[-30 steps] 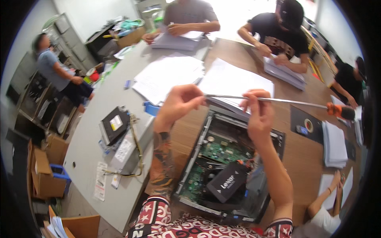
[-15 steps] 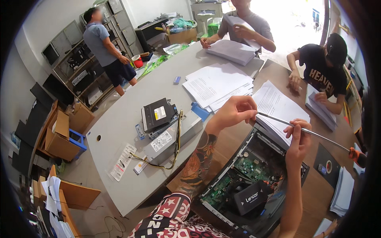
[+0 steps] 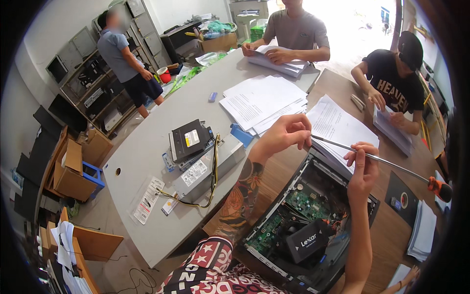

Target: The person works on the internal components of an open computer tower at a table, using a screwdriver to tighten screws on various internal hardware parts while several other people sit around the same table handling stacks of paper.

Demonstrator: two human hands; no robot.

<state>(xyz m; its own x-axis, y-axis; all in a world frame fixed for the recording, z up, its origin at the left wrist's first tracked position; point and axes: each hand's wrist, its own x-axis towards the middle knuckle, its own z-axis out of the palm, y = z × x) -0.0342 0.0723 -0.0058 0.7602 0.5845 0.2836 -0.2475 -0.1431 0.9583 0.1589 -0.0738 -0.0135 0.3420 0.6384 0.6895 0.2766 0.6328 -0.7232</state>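
Mid-step with a long screwdriver held level above an opened computer case. Left hand pinched shut on the tip end of the metal shaft, thumb and fingers closed around it. Right hand closed on the shaft further along, fingertips wrapped over the top, well short of the orange handle (which hangs out free toward the right rim of the view). Judging by both hands on the shaft and none on the handle: a tool-readying step, perhaps checking or seating something at the tip, rather than driving a screw; too small to tell whether anything sits on the tip.

Below, green circuit board exposed inside the case, with a small black box resting on top of the parts near the front. To the left on the grey table, a removed optical drive lying on a power supply with yellow-and-black wires trailing.

Next move, as a judgement: shifting the right hand back to the handle, turning the tip down, and guiding it with the left hand between the parts without scraping the board. Stacks of paper just beyond, near but clear of the case.
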